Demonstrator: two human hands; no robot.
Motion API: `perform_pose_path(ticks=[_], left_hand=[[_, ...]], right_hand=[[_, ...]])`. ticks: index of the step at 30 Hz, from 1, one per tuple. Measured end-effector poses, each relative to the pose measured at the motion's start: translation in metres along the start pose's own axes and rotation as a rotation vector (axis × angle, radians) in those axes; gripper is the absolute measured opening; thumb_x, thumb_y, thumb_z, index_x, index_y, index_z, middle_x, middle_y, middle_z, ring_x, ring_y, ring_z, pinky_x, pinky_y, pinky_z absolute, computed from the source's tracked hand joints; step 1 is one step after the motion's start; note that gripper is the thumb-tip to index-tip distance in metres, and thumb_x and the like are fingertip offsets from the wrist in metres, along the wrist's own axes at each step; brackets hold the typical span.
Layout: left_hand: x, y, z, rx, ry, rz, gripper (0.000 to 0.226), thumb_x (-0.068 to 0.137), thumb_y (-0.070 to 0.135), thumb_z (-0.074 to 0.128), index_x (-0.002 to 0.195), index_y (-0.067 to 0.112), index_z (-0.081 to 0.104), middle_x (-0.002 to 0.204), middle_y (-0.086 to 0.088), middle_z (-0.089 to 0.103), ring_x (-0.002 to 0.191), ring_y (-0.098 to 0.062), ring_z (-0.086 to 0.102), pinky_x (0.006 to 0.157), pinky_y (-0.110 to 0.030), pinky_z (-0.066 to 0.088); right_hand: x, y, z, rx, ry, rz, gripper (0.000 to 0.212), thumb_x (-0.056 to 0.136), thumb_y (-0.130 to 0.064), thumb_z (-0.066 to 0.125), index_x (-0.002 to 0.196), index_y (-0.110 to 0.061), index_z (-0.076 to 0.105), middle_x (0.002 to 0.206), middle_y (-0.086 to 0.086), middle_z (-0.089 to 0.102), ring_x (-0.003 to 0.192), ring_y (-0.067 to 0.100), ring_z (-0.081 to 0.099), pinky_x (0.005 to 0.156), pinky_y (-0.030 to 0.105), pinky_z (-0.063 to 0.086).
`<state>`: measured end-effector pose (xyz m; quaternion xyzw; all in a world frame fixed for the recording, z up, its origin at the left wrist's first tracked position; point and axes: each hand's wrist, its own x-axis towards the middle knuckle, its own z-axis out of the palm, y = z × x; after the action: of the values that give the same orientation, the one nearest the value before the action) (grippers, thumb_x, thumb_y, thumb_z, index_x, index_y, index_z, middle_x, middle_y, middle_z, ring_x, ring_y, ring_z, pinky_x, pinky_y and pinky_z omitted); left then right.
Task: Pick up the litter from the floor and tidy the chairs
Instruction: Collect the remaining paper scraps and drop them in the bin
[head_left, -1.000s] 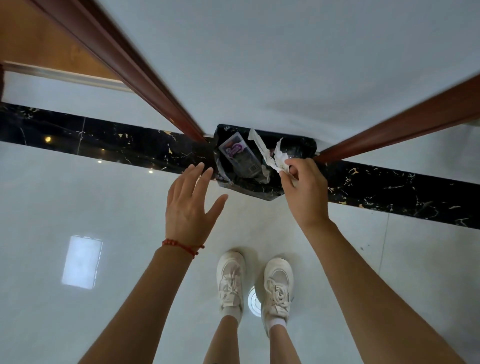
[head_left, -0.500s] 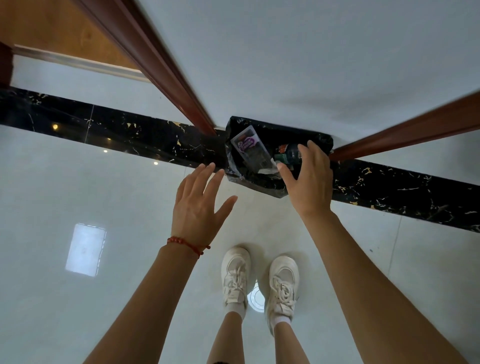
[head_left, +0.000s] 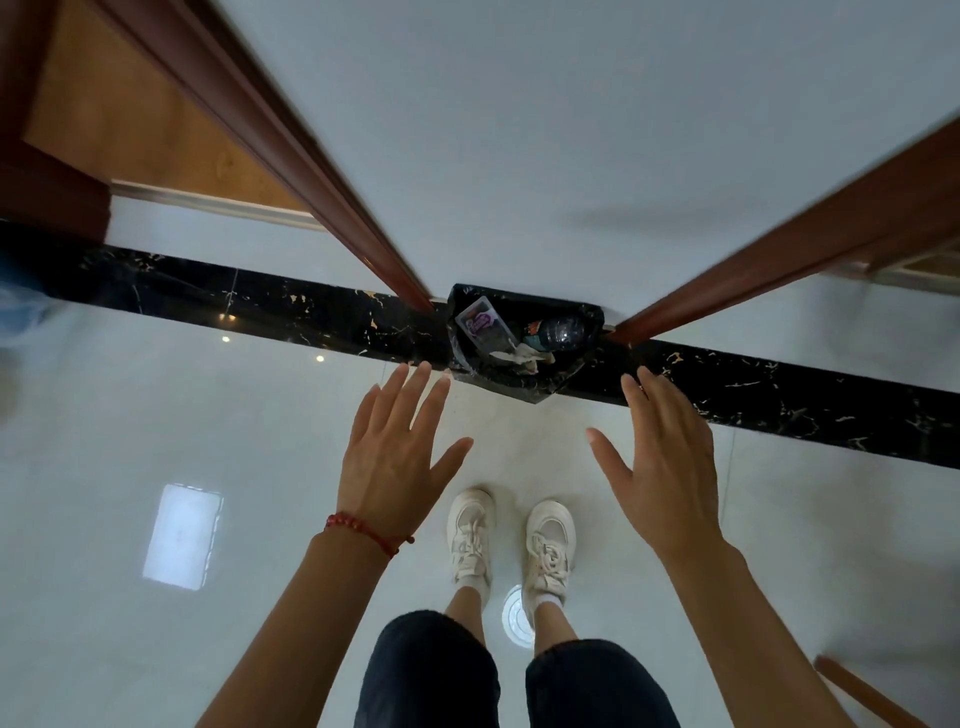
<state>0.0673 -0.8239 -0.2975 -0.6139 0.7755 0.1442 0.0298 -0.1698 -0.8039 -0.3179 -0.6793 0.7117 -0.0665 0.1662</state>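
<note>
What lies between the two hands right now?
Head view: only bare pale floor between left hand and right hand; the bin sits beyond.

Floor (head_left: 130, 426): glossy pale tile, reflecting a bright rectangular light patch (head_left: 183, 536) at left and a round one (head_left: 517, 616) lower centre. A black marble band (head_left: 291, 312) with gold veining crosses it side to side. White wall (head_left: 545, 130) above, framed by two dark red-brown wooden trims (head_left: 291, 150) converging downward (left sharp, right blurred). Orange-brown wood panel (head_left: 130, 124) upper left, pale metal strip (head_left: 208, 205) at its base.
</note>
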Motion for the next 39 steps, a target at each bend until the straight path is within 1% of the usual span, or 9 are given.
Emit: perform_pose_path(ticks=[3, 11, 15, 18, 24, 29, 34, 36, 39], left_hand=[[-0.019, 0.015, -0.04, 0.017, -0.01, 0.016, 0.071, 0.094, 0.055, 0.016, 0.122, 0.003, 0.055, 0.126, -0.021, 0.055, 0.117, -0.039, 0.051, 0.096, -0.052, 0.027], [-0.059, 0.048, -0.129, 0.029, -0.004, 0.028, 0.072, 0.094, 0.056, 0.013, 0.123, 0.004, 0.054, 0.127, -0.019, 0.055, 0.118, -0.037, 0.05, 0.097, -0.05, 0.029], [-0.074, 0.058, -0.159, 0.048, -0.017, 0.064, 0.074, 0.094, 0.057, 0.012, 0.121, 0.004, 0.056, 0.124, -0.019, 0.057, 0.116, -0.037, 0.052, 0.095, -0.05, 0.03], [-0.075, 0.064, -0.179, 0.053, -0.004, 0.12, 0.075, 0.094, 0.057, 0.012, 0.121, 0.004, 0.056, 0.125, -0.018, 0.057, 0.117, -0.037, 0.052, 0.096, -0.05, 0.029], [-0.06, 0.084, -0.214, 0.013, -0.006, 0.29, 0.074, 0.093, 0.058, 0.013, 0.124, 0.005, 0.054, 0.127, -0.016, 0.056, 0.12, -0.035, 0.047, 0.098, -0.05, 0.037], [-0.047, 0.102, -0.232, 0.064, -0.05, 0.5, 0.076, 0.093, 0.058, 0.01, 0.121, 0.005, 0.057, 0.125, -0.016, 0.058, 0.116, -0.036, 0.052, 0.094, -0.052, 0.037], [-0.05, 0.123, -0.236, 0.117, -0.102, 0.738, 0.064, 0.088, 0.052, 0.029, 0.118, 0.004, 0.06, 0.122, -0.016, 0.06, 0.113, -0.036, 0.055, 0.091, -0.053, 0.042], [-0.059, 0.137, -0.236, 0.135, -0.132, 0.815, 0.067, 0.094, 0.053, 0.021, 0.117, 0.005, 0.061, 0.12, -0.016, 0.061, 0.112, -0.035, 0.056, 0.09, -0.053, 0.043], [-0.077, 0.163, -0.235, 0.145, -0.159, 0.935, 0.074, 0.096, 0.054, 0.01, 0.117, 0.005, 0.061, 0.12, -0.016, 0.061, 0.111, -0.035, 0.057, 0.088, -0.052, 0.045]], right_hand=[[-0.022, -0.003, -0.04, -0.022, -0.001, -0.006, 0.063, 0.087, -0.049, 0.035, 0.125, -0.001, 0.05, 0.132, 0.02, 0.05, 0.121, 0.036, 0.046, 0.095, 0.046, 0.039], [-0.073, -0.013, -0.137, 0.011, 0.095, 0.061, 0.065, 0.09, -0.052, 0.028, 0.126, -0.002, 0.049, 0.133, 0.019, 0.049, 0.124, 0.035, 0.043, 0.098, 0.046, 0.036], [-0.095, -0.016, -0.174, 0.024, 0.156, 0.091, 0.062, 0.087, -0.048, 0.035, 0.125, -0.001, 0.05, 0.132, 0.019, 0.051, 0.124, 0.034, 0.043, 0.099, 0.044, 0.034], [-0.11, -0.016, -0.198, 0.016, 0.209, 0.14, 0.064, 0.089, -0.05, 0.031, 0.125, -0.001, 0.051, 0.13, 0.02, 0.052, 0.122, 0.036, 0.045, 0.098, 0.045, 0.035], [-0.146, -0.016, -0.227, -0.01, 0.287, 0.362, 0.074, 0.09, -0.059, 0.019, 0.124, -0.002, 0.052, 0.129, 0.02, 0.053, 0.119, 0.038, 0.049, 0.095, 0.049, 0.036], [-0.187, -0.03, -0.234, -0.001, 0.343, 0.584, 0.076, 0.09, -0.06, 0.016, 0.124, -0.002, 0.051, 0.128, 0.021, 0.054, 0.117, 0.04, 0.05, 0.094, 0.052, 0.037], [-0.242, -0.048, -0.232, 0.003, 0.388, 0.791, 0.069, 0.088, -0.056, 0.025, 0.125, -0.003, 0.051, 0.128, 0.021, 0.053, 0.117, 0.04, 0.05, 0.096, 0.051, 0.029], [-0.269, -0.054, -0.232, 0.011, 0.402, 0.875, 0.067, 0.086, -0.053, 0.029, 0.125, -0.003, 0.051, 0.128, 0.021, 0.053, 0.117, 0.04, 0.05, 0.096, 0.051, 0.027], [-0.312, -0.061, -0.231, 0.022, 0.439, 0.998, 0.067, 0.086, -0.053, 0.03, 0.125, -0.003, 0.05, 0.128, 0.021, 0.053, 0.117, 0.04, 0.05, 0.096, 0.052, 0.035]])
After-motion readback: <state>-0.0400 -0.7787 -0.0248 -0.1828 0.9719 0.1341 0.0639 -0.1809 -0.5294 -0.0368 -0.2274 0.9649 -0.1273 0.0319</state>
